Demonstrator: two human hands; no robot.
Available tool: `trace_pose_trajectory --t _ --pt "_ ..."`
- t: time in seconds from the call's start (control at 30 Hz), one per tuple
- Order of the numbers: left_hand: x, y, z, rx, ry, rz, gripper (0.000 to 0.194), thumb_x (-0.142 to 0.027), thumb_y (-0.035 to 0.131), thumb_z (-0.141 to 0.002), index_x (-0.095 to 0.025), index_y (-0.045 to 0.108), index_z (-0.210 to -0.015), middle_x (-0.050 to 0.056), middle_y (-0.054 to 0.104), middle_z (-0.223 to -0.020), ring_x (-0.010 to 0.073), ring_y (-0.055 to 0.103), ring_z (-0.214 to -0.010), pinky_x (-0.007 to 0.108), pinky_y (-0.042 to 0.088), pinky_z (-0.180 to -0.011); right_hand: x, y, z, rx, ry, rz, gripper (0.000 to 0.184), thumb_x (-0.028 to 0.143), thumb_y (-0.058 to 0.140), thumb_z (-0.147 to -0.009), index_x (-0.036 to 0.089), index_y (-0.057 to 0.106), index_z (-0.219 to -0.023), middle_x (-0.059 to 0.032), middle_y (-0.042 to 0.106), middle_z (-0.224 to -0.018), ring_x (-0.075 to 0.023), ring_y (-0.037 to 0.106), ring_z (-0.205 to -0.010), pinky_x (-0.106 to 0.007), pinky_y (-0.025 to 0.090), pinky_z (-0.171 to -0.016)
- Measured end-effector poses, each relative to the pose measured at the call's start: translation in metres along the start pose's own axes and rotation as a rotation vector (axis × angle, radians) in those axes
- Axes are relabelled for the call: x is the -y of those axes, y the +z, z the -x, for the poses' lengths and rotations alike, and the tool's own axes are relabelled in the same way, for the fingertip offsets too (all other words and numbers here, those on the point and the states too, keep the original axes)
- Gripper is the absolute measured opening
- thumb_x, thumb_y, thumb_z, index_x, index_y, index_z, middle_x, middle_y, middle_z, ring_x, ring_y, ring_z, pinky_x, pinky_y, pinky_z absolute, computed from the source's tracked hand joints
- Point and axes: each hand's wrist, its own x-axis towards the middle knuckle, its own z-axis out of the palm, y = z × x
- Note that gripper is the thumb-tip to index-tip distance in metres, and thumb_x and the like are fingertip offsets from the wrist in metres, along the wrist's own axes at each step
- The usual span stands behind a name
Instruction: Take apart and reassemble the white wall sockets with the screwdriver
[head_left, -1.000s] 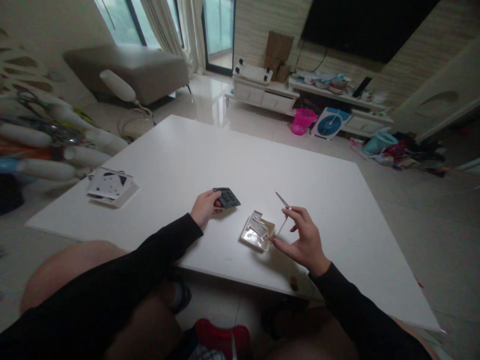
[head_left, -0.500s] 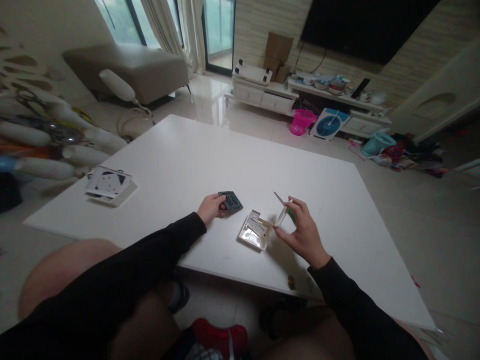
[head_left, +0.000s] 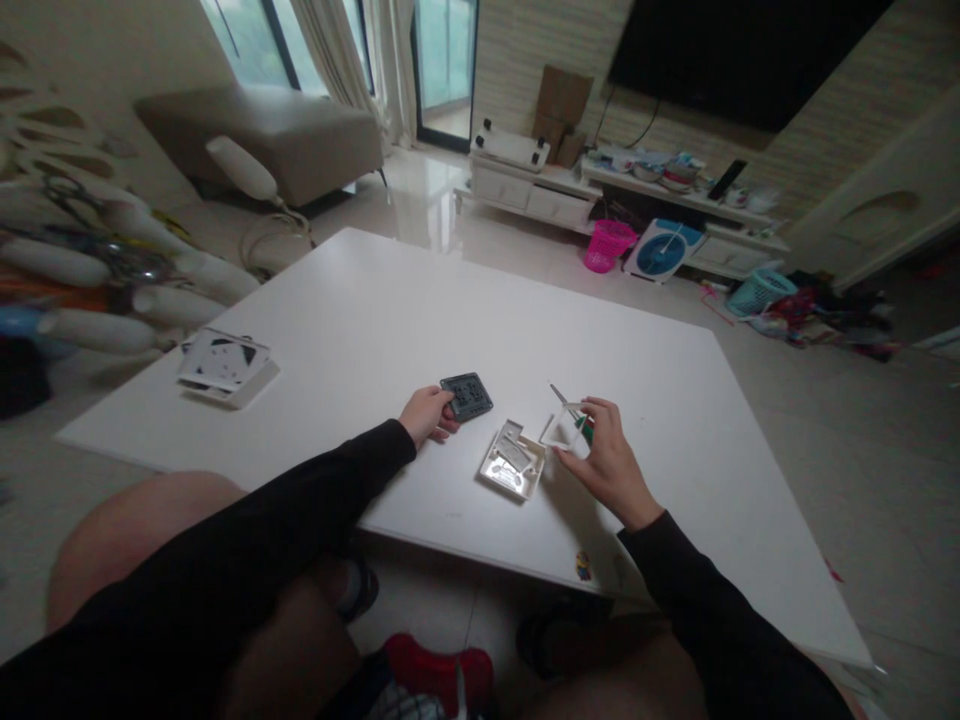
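Left hand [head_left: 430,412] is grasping a dark square panel [head_left: 466,396] by its left edge, thumb lying over the moulded face, grip closed on it, panel hanging just off or resting on the bench [head_left: 420,300] (can't tell which). Right hand [head_left: 604,455] is pinching a white square frame [head_left: 556,434] between thumb and fingertips, grip closed, frame tilting above the bench beside the box. Screwdriver [head_left: 563,396] with a green handle is showing behind the right fingers, seemingly lying on the bench; contact with the hand is unclear. White open box [head_left: 502,490] is sitting between the hands, nearer the person, with flat pale pieces [head_left: 513,450] lying inside. Step in hand, by judgement: handling separate parts, one per hand, panel and frame well apart. Both hands being occupied, the next move is probably calling for setting one part down or turning the frame to line up with the panel. Farther left, a white box with printed sheet [head_left: 229,365] is sitting on the bench.
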Motion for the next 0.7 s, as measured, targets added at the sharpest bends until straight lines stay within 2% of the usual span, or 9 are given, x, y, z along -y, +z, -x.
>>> trace_pose_trajectory --t 0.33,0.7 --pt "-0.001 -0.001 0.002 0.004 -0.016 -0.063 0.017 -0.028 0.059 -0.087 -0.019 0.047 -0.096 -0.001 0.056 -0.074 0.0153 0.065 -0.053 0.022 0.046 -0.038 -0.015 0.002 -0.003 -0.009 -0.012 0.035 0.057 0.039 0.069 -0.088 0.019 0.04 -0.133 -0.0189 0.042 -0.135 -0.034 0.051 -0.128 -0.054 0.054 -0.105" --pt "0.004 0.001 0.002 -0.045 0.05 -0.182 0.028 -0.029 0.058 -0.088 -0.019 0.041 -0.107 0.002 0.059 -0.083 0.0166 0.066 -0.059 0.023 0.047 -0.041 -0.023 0.006 0.0 0.039 -0.009 0.117 0.058 0.045 0.067 -0.09 0.016 0.04 -0.132 -0.0195 0.046 -0.128 -0.0331 0.055 -0.119 -0.051 0.053 -0.103"
